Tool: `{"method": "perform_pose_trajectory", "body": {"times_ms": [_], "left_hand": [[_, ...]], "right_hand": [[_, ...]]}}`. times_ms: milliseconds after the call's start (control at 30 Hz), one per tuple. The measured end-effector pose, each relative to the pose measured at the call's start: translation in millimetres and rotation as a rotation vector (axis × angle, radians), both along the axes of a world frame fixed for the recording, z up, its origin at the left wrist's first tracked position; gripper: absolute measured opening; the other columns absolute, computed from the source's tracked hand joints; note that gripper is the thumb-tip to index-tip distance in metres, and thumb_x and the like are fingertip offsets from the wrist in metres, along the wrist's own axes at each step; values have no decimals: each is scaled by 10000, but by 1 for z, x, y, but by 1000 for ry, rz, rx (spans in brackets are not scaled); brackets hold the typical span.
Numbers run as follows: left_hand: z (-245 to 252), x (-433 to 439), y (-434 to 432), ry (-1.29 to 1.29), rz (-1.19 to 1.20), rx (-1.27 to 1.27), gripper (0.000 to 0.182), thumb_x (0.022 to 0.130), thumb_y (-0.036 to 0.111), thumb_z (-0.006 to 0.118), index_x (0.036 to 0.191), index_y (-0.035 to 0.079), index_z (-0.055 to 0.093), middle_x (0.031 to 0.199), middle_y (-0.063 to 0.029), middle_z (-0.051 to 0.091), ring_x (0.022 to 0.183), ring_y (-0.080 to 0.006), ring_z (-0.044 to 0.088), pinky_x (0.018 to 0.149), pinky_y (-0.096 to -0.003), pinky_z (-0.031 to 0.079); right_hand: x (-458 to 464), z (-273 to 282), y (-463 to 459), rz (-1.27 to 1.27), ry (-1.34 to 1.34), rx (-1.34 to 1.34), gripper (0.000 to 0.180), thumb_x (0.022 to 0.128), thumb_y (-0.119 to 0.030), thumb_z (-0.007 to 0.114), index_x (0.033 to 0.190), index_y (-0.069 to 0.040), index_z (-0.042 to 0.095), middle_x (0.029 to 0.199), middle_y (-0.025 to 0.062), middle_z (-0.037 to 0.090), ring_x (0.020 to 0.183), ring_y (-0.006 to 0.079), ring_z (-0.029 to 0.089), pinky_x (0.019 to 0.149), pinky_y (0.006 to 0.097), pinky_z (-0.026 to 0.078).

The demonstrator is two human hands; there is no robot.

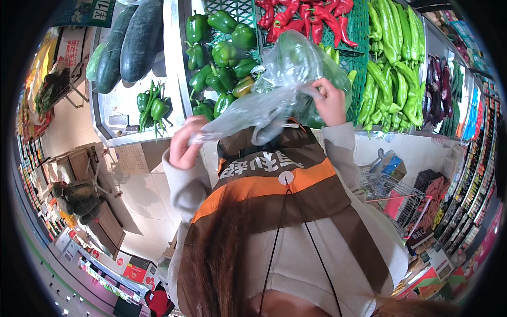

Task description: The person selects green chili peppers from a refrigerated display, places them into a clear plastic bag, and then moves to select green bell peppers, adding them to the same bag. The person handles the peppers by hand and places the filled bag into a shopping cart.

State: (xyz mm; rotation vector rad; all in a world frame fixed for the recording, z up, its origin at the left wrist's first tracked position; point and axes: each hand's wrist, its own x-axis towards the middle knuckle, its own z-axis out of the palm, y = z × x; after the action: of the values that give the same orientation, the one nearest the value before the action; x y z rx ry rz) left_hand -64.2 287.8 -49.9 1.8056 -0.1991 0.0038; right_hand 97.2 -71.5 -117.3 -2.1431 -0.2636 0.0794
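A clear plastic bag (295, 55) with green produce inside rests over the green crates in front of me; creases and glare hide exactly what it holds. My left hand (188, 142) grips the bag's stretched-out end, low on the left. At the bag's gathered neck, the fingers of my right hand (329, 101) pinch the plastic. The film is pulled taut between both hands, above my brown and orange apron (277, 170). Loose green bell peppers (225, 53) lie left of the bag, a partly orange-brown one (243, 86) among them.
Red peppers (305, 18) fill a crate at the back, long green peppers (392, 67) one at the right, with eggplants (437, 87) beyond. On the left metal counter lie large winter melons (140, 43), a cleaver (123, 123) and several green peppers (152, 107). A wire shopping cart (392, 194) stands at right.
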Motion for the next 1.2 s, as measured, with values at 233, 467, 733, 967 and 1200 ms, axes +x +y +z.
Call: {"method": "perform_pose_trajectory", "body": {"times_ms": [233,467,733,967,1200], "left_hand": [[-134,100,-19,334,331,-734,575,890,303,707,1324,-21,513,1198,-144,633,1116,-273,608,1020,-407,460],[-121,133,-180,-447,-5,54,463,726,86,714,1170,50,587,1103,-122,628,992,-296,640,863,-359,508],[-74,141,-119,-125,-53,346,346,764,214,716,1103,220,644,567,-61,499,542,-283,585,529,-409,443],[-76,125,-85,-5,325,406,363,779,121,715,1139,170,695,584,-33,478,518,-181,502,539,-303,428],[-63,139,-125,-547,321,625,501,671,30,632,1159,136,659,941,-59,620,848,-272,621,680,-382,477]], "right_hand": [[-28,8,-3,-2,-230,-87,232,755,-13,715,977,-65,671,694,126,581,582,291,577,558,372,460],[-46,12,6,-34,-308,-13,200,767,7,706,951,-55,659,777,122,637,643,309,610,574,386,475],[-18,26,-31,169,-376,-258,265,757,-66,717,1008,-136,671,648,90,613,603,296,643,566,378,497],[-16,15,-36,-147,-177,-135,129,780,-72,782,883,-64,705,526,45,397,466,190,395,466,327,338],[10,46,-18,-37,-307,-117,277,731,-99,822,948,-64,655,805,67,570,689,198,555,618,310,459]]}}
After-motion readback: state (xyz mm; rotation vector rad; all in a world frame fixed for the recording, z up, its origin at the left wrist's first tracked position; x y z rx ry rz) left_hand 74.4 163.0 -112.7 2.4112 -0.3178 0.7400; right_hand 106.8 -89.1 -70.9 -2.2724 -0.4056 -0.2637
